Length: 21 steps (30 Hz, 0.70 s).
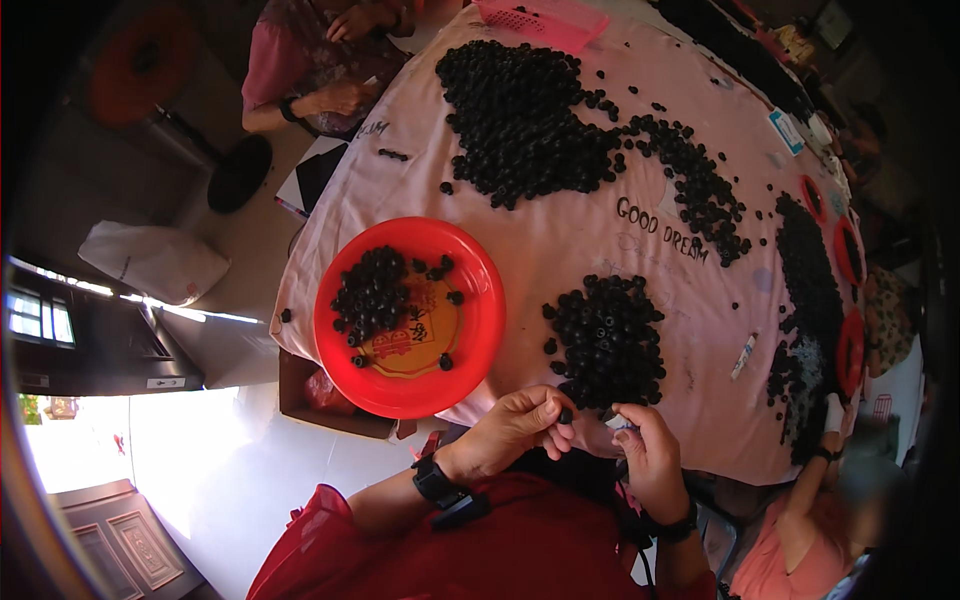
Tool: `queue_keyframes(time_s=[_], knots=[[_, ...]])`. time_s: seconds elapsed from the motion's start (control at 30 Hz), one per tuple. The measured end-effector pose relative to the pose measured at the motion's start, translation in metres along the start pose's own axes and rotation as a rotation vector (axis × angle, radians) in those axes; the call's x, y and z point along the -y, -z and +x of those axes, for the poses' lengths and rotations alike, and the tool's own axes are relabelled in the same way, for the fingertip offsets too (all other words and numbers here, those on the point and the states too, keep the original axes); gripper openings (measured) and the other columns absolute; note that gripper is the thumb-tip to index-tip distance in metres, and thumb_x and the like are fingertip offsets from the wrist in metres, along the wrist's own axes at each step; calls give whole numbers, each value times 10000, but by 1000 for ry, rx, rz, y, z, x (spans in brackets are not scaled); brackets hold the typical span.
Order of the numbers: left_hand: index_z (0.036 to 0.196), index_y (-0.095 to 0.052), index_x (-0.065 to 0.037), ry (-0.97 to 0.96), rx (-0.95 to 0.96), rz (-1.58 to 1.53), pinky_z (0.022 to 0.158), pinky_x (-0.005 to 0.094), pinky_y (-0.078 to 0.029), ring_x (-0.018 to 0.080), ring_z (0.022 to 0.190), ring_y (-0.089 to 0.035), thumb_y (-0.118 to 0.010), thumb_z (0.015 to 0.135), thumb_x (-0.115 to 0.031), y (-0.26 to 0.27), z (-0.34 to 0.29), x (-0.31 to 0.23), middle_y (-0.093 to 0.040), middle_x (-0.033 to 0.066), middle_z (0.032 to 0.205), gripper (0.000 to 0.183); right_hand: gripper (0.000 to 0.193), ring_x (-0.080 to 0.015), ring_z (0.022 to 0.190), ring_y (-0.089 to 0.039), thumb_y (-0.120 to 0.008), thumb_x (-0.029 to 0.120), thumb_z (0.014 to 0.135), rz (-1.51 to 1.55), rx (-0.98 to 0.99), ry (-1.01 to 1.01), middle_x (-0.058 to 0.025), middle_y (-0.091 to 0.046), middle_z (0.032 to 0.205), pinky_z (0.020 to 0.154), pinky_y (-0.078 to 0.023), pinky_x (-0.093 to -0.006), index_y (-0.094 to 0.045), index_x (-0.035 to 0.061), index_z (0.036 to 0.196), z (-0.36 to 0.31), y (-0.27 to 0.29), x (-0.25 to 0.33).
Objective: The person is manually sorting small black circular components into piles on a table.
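Note:
Near the table's front edge, my left hand (505, 432) pinches a small round black piece (566, 416) between thumb and fingertips. Just to its right, my right hand (652, 458) is closed around a small pale tool (618, 421), whose kind I cannot make out. The two hands are close together but apart. Beyond them lies a pile of the same black pieces (606, 335), some showing a hole in the middle. To the left, a red round plate (483, 335) with a yellow printed centre holds a heap of black pieces (372, 292) and several strays.
A pink cloth (560, 240) covers the table. A large black heap (525, 120) lies at the far side, with another spread (808, 280) at right. There is a pink basket (545, 22) at the back. Co-workers sit at far left (325, 70) and lower right (800, 535).

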State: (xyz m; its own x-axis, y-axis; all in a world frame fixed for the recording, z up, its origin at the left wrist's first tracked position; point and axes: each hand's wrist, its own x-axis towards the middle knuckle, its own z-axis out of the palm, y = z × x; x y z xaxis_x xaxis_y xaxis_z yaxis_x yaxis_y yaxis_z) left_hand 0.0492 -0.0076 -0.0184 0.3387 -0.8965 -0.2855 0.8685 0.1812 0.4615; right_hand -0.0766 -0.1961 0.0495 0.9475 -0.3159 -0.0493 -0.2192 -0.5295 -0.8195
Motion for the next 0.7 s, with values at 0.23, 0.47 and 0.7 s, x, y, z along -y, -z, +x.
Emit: queue_keyframes(time_s=[0.23,0.47,0.7], knots=[[1173,-582,-16,-41,4,120,753,281,-520,143,883,-636,-544,1028,-351,-14,4,-9,-646,42,946,367,178,-302,772,-619,-634,39,936,-31,73,198,-121,-640,885,694,-483,-374,-631,21,1113,24,1,22],[1177,-580,-29,-64,-60,127,732,270,-510,122,862,-623,-508,1051,-331,-24,2,6,-636,28,965,335,234,-270,747,-601,-690,59,898,-210,9,426,-100,-636,862,688,-460,-377,-637,42,1126,23,-1,17],[1158,-601,-46,-37,-20,121,746,245,-521,87,860,-611,-515,1051,-343,-33,13,22,-627,5,975,327,285,-251,684,-570,-777,102,830,-75,-68,243,-86,-617,827,626,-457,-372,-629,34,1063,4,-8,5]])
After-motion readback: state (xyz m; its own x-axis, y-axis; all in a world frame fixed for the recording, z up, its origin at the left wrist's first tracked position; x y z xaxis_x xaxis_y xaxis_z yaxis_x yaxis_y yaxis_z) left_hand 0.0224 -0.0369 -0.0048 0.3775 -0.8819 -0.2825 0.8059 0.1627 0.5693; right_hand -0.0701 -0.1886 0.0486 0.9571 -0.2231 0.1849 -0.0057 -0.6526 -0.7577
